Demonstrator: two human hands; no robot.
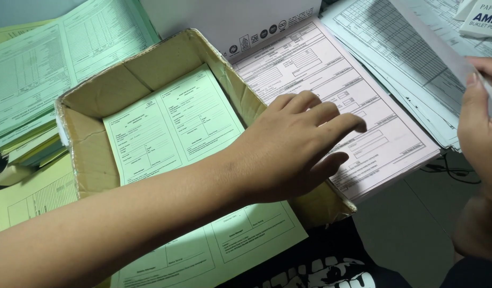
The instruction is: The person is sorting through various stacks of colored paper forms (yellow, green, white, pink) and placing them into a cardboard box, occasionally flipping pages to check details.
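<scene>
Where the left forearm crosses the near edge of the open brown cardboard box [91, 160], it passes over the pale green printed form [176, 133] lying flat inside. The left hand [294, 149] reaches past the box's right wall, fingers spread apart and empty, hovering just over the pink printed form [331, 69] that tops a stack beside the box. At the right edge, the right hand [478, 122] pinches a thin white paper sheet [443, 48] between thumb and fingers, above a fanned pile of white gridded forms [395, 42]. Far left, a stack of green and yellow forms [38, 74] lies beyond the box.
</scene>
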